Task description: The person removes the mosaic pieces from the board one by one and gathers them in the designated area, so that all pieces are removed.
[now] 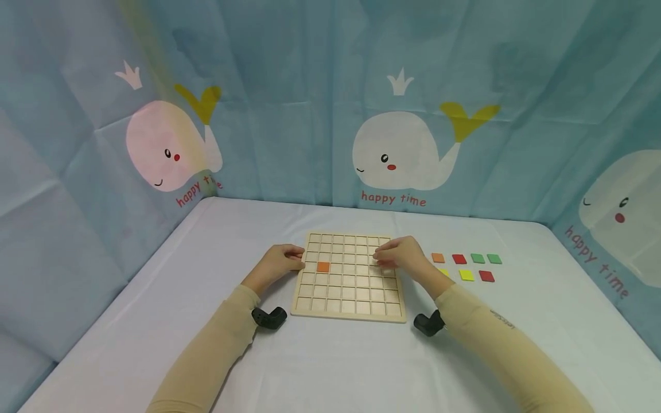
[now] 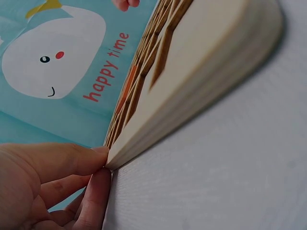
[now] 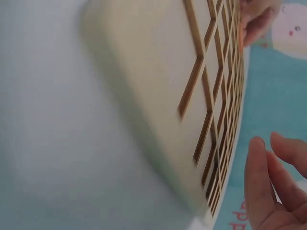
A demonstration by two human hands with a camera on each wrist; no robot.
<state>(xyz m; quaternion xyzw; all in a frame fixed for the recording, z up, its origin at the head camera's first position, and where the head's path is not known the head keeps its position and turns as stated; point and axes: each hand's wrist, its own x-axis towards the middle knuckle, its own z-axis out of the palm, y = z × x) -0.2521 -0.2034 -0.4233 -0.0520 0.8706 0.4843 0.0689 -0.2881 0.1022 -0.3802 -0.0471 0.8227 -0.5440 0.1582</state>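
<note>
A square wooden grid board point(image 1: 341, 292) lies on the white tabletop, with one orange square tile point(image 1: 323, 267) set in a cell near its left side. My left hand point(image 1: 279, 264) pinches the board's left edge; in the left wrist view the thumb point(image 2: 81, 160) is on the rim and a fingertip presses just below it. Over the right part of the board is my right hand point(image 1: 405, 255), its fingers gently bent. Seen from the right wrist, a gap shows between its thumb point(image 3: 290, 151) and fingers, and no tile appears there.
Right of the board lie loose square tiles: an orange one point(image 1: 438, 258), red ones point(image 1: 459, 259), green ones point(image 1: 477, 258) and yellow ones point(image 1: 467, 275). The right wrist partly covers one yellow tile point(image 1: 443, 271). A blue curtain point(image 1: 299, 143) with whale prints hangs behind the table.
</note>
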